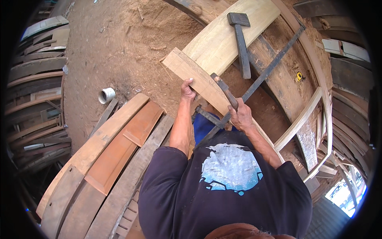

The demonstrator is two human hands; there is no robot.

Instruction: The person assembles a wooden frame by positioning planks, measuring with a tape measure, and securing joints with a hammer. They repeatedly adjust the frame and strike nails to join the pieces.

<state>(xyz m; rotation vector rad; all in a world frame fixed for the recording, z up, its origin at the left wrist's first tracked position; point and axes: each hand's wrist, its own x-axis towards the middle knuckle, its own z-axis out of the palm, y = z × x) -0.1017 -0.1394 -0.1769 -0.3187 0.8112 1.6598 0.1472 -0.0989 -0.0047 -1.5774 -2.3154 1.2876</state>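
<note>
My left hand (188, 90) is closed round the near left edge of a light-brown board (201, 81), thumb on top. My right hand (241, 114) grips a short tool (226, 92) with a brown middle and dark ends. That tool slants over the board's right edge; its exact kind is unclear. Beneath my right hand runs a long dark bar clamp (266, 73), slanting from far right toward my lap. Beyond the board, a dark mallet (241, 46) lies across a paler, wide plank (215, 42).
A yellow tape measure (299, 76) rests on a thick beam (280, 79) at right. Curved wooden framing (300, 115) rises beside my right arm. At left lie long planks (105, 133), a brown panel (131, 139) and a white bucket (106, 95) on sawdust-covered ground. Stacked timber lines both sides.
</note>
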